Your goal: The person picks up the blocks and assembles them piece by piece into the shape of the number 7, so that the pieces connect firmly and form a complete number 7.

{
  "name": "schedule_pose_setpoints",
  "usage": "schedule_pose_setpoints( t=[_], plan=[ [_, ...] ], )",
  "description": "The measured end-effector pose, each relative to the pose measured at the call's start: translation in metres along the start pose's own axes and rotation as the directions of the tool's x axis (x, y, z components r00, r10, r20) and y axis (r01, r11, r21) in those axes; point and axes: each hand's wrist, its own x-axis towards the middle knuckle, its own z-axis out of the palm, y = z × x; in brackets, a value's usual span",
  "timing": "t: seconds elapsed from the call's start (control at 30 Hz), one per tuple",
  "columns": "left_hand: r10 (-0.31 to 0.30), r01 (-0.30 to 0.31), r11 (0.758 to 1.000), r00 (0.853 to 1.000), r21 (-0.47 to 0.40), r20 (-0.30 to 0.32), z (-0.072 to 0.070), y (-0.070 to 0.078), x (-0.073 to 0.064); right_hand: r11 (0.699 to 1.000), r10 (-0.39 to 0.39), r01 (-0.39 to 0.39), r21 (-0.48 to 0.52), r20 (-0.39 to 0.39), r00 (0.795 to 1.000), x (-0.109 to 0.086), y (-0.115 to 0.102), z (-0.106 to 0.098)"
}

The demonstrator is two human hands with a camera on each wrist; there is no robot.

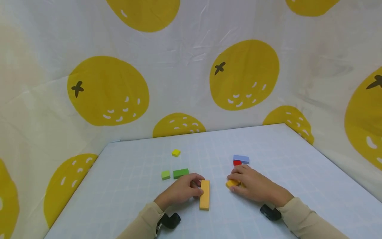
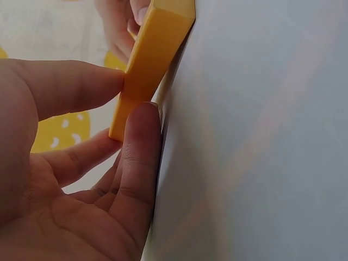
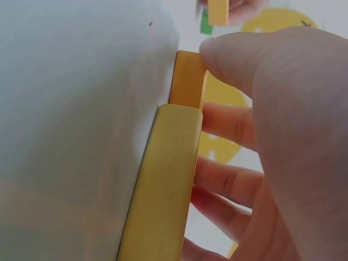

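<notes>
A long orange block (image 1: 204, 196) lies flat on the table, its length running away from me. My left hand (image 1: 182, 190) holds it from the left side, with the thumb and fingertips against it in the left wrist view. Farther right, my right hand (image 1: 258, 186) pinches a smaller orange block (image 1: 231, 183) between thumb and fingers. End to end with that block is a longer yellow block (image 3: 162, 179), mostly hidden by the right hand in the head view. Just beyond the right fingers sits a red block (image 1: 237, 163), partly covered.
Touching or close behind the red block is a blue block (image 1: 241, 159). Beyond the left hand are a green block (image 1: 180, 173) and a light green block (image 1: 165, 175). A small yellow block (image 1: 176, 152) lies farther back on the pale table (image 1: 119, 192). Patterned sheeting (image 1: 182, 83) rises behind.
</notes>
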Motion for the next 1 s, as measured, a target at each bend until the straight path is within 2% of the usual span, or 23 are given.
schedule_pose_setpoints(
  t=[0.2,0.8,1.0],
  plan=[
    [0.002,-0.002,1.000,1.000,0.017,0.003,-0.0022,0.0009,-0.0011,1.000,-0.029,0.029,0.005,-0.013,0.999,0.0007,0.0008,-0.0011],
    [-0.018,0.017,0.999,1.000,0.038,0.015,-0.0029,-0.0011,-0.0002,1.000,-0.018,0.018,-0.001,-0.016,1.000,-0.0007,-0.0009,0.0005],
    [0.003,-0.005,0.999,0.999,0.050,0.043,-0.0014,-0.0022,-0.0001,1.000,-0.009,0.009,0.007,-0.013,1.000,-0.0013,-0.0003,-0.0004]
  ],
)
